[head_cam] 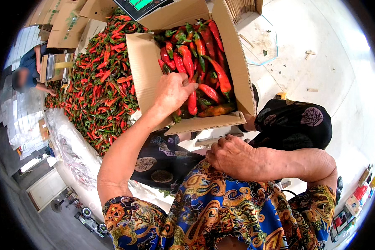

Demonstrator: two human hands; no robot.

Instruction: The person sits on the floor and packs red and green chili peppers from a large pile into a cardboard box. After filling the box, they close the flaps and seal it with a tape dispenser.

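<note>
An open cardboard box (145, 59) filled with red and partly green chili peppers (187, 59) stands tilted before me. My left hand (173, 93) reaches over its near left side, thumb and fingers pinched at the upper end of a red chili pepper (192, 104). That pepper points down toward the box's near flap (206, 123). Close to my lap, below the box, my right hand (229, 154) is loosely curled, and its palm and whatever may be inside are hidden.
A large heap of chili peppers (103, 84) spreads left of the box, beside clear plastic sheeting (71, 147). A scale with a lit display (140, 4) sits behind. Another person (31, 65) reaches into the heap at far left. More cardboard boxes (64, 31) stand at the back left.
</note>
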